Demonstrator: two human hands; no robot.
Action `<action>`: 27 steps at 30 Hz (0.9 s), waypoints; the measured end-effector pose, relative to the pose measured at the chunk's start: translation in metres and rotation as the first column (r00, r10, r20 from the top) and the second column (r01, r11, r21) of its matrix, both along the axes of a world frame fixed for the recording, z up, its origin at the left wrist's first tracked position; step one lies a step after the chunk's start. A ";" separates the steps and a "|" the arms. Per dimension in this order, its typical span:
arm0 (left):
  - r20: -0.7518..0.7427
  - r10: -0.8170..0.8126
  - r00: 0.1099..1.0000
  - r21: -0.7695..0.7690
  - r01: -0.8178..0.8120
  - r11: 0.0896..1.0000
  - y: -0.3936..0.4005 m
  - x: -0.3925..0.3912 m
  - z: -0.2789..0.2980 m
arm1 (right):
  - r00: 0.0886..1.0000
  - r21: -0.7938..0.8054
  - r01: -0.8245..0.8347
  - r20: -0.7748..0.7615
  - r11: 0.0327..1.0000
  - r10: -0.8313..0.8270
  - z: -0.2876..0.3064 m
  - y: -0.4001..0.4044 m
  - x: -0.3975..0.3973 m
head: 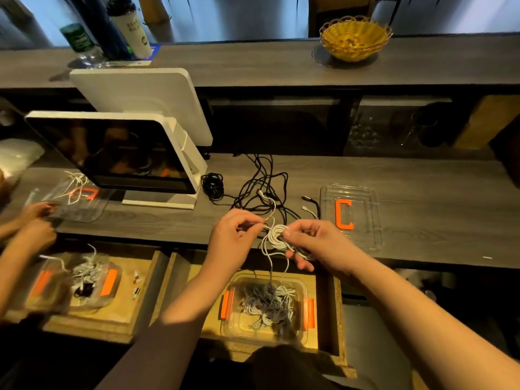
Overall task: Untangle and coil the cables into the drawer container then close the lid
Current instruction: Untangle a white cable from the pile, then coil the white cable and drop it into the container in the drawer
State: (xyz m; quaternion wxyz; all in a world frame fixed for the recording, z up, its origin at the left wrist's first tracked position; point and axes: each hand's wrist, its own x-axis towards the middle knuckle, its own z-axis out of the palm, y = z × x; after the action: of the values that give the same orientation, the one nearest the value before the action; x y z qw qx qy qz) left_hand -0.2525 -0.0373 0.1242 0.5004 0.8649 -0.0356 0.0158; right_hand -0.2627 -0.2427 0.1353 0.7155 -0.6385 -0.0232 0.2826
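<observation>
My right hand (315, 243) holds a small coil of white cable (277, 235) between thumb and fingers above the counter's front edge. My left hand (233, 235) pinches the cable's free strand just left of the coil. Loose white loops hang down from the coil toward the clear container (230, 327) with orange clips, which sits in the open wooden drawer (329, 313) and holds several tangled white and grey cables (267, 305). The clear lid (365, 198) with an orange clip lies on the counter to the right. Tangled black cables (261, 190) lie behind my hands.
A white point-of-sale screen (118, 156) stands at the left. Another person's hands (31, 223) work at a second lid and a second container (84, 282) in the left drawer. A yellow basket (354, 38) and bottles (129, 26) stand on the upper shelf.
</observation>
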 end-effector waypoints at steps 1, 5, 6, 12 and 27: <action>-0.029 0.040 0.999 -0.027 -0.041 0.999 0.002 -0.006 -0.005 | 1.000 -0.009 0.022 0.008 1.000 -0.022 -0.006 0.004 -0.002; -0.357 0.016 0.934 -0.239 -0.108 0.965 0.006 -0.028 -0.025 | 0.999 -0.036 0.042 0.029 0.998 -0.041 -0.029 0.019 -0.010; -0.406 0.010 0.914 -0.262 -0.127 0.957 0.005 -0.032 -0.030 | 0.999 -0.049 0.028 0.027 0.998 -0.026 -0.034 0.022 -0.012; -0.534 0.093 0.840 -0.278 -0.279 0.919 0.013 -0.047 -0.058 | 0.999 -0.188 -0.039 -0.002 0.981 0.039 -0.065 0.034 -0.020; -0.701 0.249 0.668 0.074 -0.279 0.957 0.012 -0.074 -0.157 | 0.972 -0.681 -0.207 -0.061 0.702 0.227 -0.167 0.045 -0.036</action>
State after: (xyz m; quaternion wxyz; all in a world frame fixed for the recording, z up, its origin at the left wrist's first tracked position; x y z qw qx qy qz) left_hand -0.3265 -0.0250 -0.0326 0.4853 0.7911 0.2835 -0.2417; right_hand -0.2982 -0.1981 -0.0317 0.3917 -0.8531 -0.0025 0.3446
